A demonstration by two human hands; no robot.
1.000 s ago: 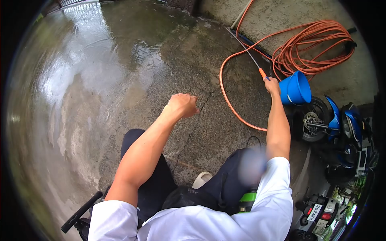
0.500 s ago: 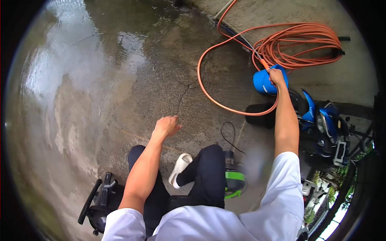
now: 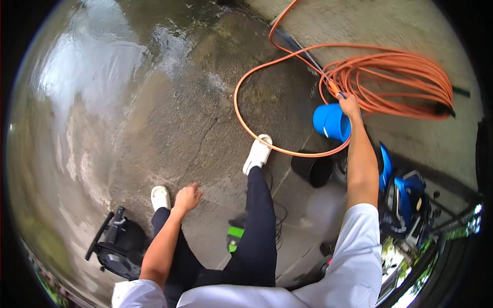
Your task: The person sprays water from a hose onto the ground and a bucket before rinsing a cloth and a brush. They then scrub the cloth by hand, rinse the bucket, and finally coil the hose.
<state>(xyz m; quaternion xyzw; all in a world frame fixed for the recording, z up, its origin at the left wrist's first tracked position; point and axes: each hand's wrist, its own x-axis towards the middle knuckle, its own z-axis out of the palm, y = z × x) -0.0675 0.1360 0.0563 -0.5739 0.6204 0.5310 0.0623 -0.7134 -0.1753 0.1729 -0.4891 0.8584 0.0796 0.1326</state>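
My right hand (image 3: 349,105) is stretched forward, its fingers closed round the orange grip of a spray wand (image 3: 334,87). The wand's thin grey tube points away toward the base of the wall. An orange hose (image 3: 235,100) loops across the floor and back toward my right forearm. Just below that hand a blue bucket (image 3: 324,121) lies tilted, partly behind my wrist. My left hand (image 3: 188,197) hangs over the concrete floor with its fingers loosely apart, holding nothing.
A big coil of orange hose (image 3: 429,69) hangs by the wall. A black bucket (image 3: 303,167) and a blue motorbike (image 3: 408,197) are at right. A green machine (image 3: 235,237) with a dark cord is beside my leg; a black machine (image 3: 120,251) stands left. Wet concrete (image 3: 169,118) spreads ahead.
My feet have stepped apart, one white shoe now close to the hose loop. The view has shifted, and my left hand sits lower and further left. My right hand keeps its grip.
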